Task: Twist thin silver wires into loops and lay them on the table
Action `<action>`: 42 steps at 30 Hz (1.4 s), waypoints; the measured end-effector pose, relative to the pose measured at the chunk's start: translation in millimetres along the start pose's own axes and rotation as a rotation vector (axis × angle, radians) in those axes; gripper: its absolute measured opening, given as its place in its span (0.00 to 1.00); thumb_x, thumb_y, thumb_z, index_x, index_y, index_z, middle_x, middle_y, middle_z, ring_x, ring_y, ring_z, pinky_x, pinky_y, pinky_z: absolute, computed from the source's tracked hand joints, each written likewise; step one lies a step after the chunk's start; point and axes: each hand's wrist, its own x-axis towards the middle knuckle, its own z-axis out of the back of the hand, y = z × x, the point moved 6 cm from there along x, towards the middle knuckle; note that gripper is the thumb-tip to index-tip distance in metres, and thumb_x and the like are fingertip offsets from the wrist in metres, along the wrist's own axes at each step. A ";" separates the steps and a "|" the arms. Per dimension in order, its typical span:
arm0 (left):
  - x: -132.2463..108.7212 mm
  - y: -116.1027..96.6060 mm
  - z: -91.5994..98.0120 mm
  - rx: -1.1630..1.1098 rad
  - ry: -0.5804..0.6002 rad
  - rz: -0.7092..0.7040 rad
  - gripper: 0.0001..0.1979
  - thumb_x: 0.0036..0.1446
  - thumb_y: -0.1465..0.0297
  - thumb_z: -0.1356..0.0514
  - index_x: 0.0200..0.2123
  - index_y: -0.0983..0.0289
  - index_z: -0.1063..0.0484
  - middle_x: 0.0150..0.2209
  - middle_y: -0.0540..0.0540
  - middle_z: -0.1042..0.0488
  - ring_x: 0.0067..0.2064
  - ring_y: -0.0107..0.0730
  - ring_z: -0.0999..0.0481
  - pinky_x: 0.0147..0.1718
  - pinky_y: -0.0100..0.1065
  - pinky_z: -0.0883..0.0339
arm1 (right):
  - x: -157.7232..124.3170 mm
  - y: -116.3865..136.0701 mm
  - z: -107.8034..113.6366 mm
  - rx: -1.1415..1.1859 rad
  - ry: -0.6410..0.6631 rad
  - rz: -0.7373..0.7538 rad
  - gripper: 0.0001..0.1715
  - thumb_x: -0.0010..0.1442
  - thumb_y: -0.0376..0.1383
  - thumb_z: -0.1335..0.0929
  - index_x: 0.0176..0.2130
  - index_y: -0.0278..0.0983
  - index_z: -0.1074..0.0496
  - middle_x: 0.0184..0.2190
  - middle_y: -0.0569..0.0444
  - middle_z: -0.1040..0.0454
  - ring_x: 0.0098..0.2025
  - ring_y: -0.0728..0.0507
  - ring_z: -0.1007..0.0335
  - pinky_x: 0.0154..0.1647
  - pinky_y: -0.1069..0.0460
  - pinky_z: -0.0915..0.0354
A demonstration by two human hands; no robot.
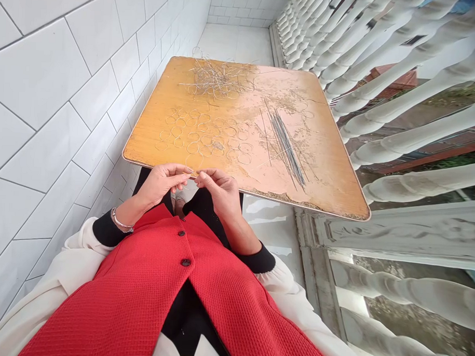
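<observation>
At the table's near edge my left hand (pixel 170 179) and my right hand (pixel 217 186) meet, fingertips almost touching. Both are closed in a pinch on a thin wire loop (pixel 194 154), whose round part stands out beyond the fingers. Its ends are hidden between the fingertips. Just past my hands, several thin wire rings (pixel 194 136) lie spread in loose rows on the wooden table (pixel 145 128). A bundle of straight dark wires (pixel 287 148) lies to the right, with a few strands apart from it.
A tangled heap of wire (pixel 217 78) sits at the table's far side. The tabletop's surface is worn and peeling toward the right. A white tiled wall (pixel 69 78) runs along the left, and a white balustrade (pixel 403 121) along the right.
</observation>
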 end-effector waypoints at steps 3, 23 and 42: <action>-1.5 1.2 -1.3 0.008 0.005 0.008 0.10 0.51 0.68 0.33 0.37 0.66 0.20 0.25 0.49 0.26 0.24 0.19 0.31 0.20 0.23 0.43 | 5.1 8.8 2.4 -0.013 -0.021 0.039 0.25 0.59 0.57 0.29 0.44 0.41 0.23 0.35 0.54 0.21 0.33 0.48 0.27 0.40 0.50 0.29; -2.9 6.3 -9.8 0.047 0.047 0.053 0.14 0.48 0.63 0.31 0.35 0.66 0.20 0.24 0.48 0.28 0.23 0.19 0.36 0.22 0.25 0.43 | 17.7 13.2 -9.9 0.089 0.073 -0.072 0.24 0.57 0.57 0.28 0.31 0.39 0.23 0.24 0.55 0.25 0.22 0.51 0.32 0.27 0.53 0.33; -6.0 1.9 -9.7 0.139 -0.167 -0.100 0.10 0.47 0.64 0.32 0.24 0.64 0.23 0.21 0.47 0.31 0.25 0.21 0.40 0.27 0.29 0.45 | 19.8 15.1 -4.2 -0.013 0.080 0.003 0.26 0.52 0.59 0.25 0.27 0.39 0.23 0.20 0.58 0.29 0.19 0.51 0.35 0.23 0.53 0.36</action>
